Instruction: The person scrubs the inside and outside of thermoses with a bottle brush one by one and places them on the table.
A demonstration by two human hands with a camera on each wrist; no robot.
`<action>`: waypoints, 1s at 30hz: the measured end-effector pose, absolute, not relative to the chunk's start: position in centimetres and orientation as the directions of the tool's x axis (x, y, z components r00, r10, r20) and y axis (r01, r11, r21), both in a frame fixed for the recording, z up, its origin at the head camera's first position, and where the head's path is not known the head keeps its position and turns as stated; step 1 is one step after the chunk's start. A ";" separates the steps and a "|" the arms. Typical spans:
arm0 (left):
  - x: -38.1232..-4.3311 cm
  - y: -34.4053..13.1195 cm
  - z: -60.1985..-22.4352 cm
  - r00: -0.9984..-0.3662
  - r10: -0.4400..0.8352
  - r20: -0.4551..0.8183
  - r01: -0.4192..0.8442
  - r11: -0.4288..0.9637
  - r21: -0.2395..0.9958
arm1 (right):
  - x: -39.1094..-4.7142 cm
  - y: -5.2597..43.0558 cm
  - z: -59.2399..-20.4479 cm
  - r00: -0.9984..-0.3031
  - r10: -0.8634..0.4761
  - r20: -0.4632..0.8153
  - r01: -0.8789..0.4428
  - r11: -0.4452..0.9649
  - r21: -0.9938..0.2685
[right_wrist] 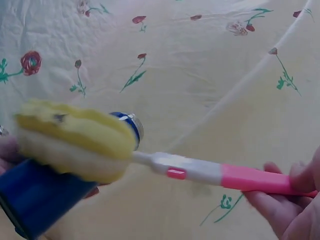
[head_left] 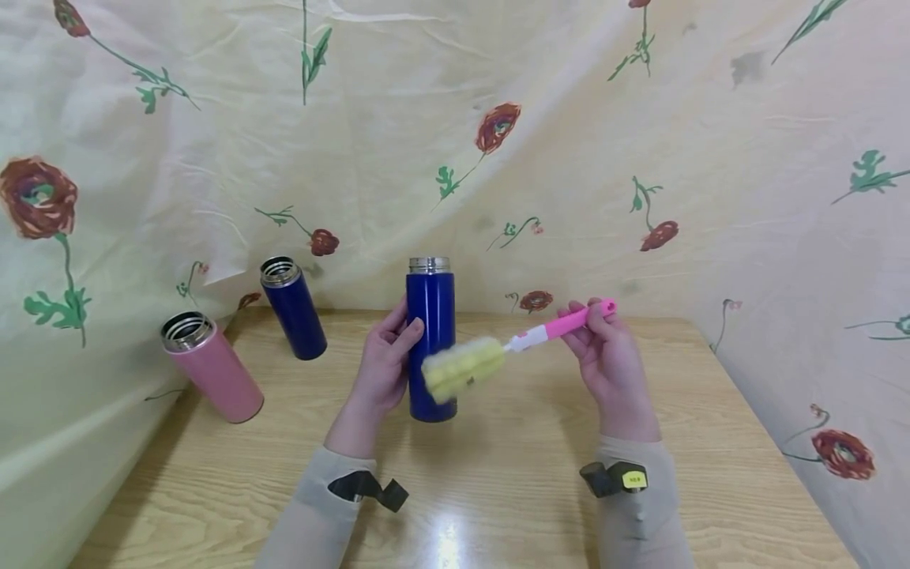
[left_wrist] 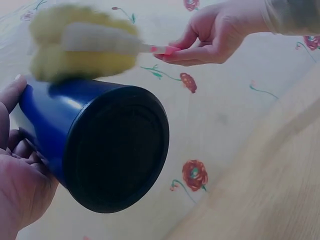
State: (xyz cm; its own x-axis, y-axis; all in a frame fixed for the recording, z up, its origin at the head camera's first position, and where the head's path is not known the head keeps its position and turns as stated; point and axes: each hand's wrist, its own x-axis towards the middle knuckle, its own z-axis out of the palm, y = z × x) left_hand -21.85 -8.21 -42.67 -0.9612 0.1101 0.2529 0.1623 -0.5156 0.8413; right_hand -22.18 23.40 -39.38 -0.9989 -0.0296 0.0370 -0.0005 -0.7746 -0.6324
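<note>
A pink bottle (head_left: 216, 375) and a navy bottle (head_left: 295, 316) stand at left. My left hand (head_left: 382, 363) grips an upright blue bottle (head_left: 430, 316); in front is a yellow sponge brush (head_left: 526, 340), its pink handle (head_left: 569, 323) pinched in my right hand (head_left: 607, 356).

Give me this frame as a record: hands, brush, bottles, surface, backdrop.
left hand: grips blue bottle by its side
right hand: holds brush by pink handle
sponge head: yellow, at the held bottle's outer side, blurred; contact unclear
held bottle neck: no lid on
standing at left: pink bottle, second blue bottle, both without lids
surface: wooden table
backdrop: flowered cloth
</note>
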 end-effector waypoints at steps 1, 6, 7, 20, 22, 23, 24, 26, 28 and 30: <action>-21.8 -8.1 -42.7 -0.960 0.114 0.256 0.163 -0.513 0.843 | -22.2 23.4 -39.3 -1.000 -0.010 0.015 -0.001 -0.817 -0.577; -21.9 -7.7 -43.1 -0.955 0.141 0.261 0.164 -0.482 0.861 | -22.2 23.4 -38.8 -0.994 0.063 -0.092 -0.030 -0.946 -0.322; -21.9 -7.6 -43.1 -0.953 0.148 0.264 0.166 -0.474 0.865 | -22.3 23.3 -38.7 -0.991 0.073 -0.111 -0.040 -0.960 -0.279; -21.4 -7.5 -42.8 -0.951 0.180 0.253 0.162 -0.406 0.899 | -21.7 22.1 -37.6 -0.951 0.203 -0.232 -0.177 -0.976 -0.127; -21.4 -7.6 -42.8 -0.951 0.174 0.254 0.166 -0.404 0.900 | -21.7 21.8 -37.6 -0.949 0.206 -0.237 -0.180 -0.975 -0.129; -21.4 -7.6 -42.8 -0.951 0.171 0.256 0.169 -0.403 0.899 | -21.7 21.8 -37.7 -0.948 0.207 -0.242 -0.181 -0.975 -0.129; -21.3 -7.6 -42.9 -0.951 0.169 0.260 0.172 -0.408 0.897 | -21.7 21.7 -37.7 -0.946 0.209 -0.247 -0.181 -0.975 -0.128; -21.3 -7.6 -42.9 -0.950 0.164 0.264 0.179 -0.408 0.895 | -21.7 21.6 -37.7 -0.944 0.209 -0.255 -0.181 -0.975 -0.127; -21.3 -7.7 -42.9 -0.950 0.161 0.267 0.184 -0.403 0.896 | -21.7 21.6 -37.8 -0.942 0.216 -0.259 -0.187 -0.974 -0.131; -21.3 -7.7 -42.9 -0.951 0.159 0.267 0.188 -0.392 0.901 | -21.6 21.5 -37.7 -0.940 0.224 -0.258 -0.195 -0.972 -0.132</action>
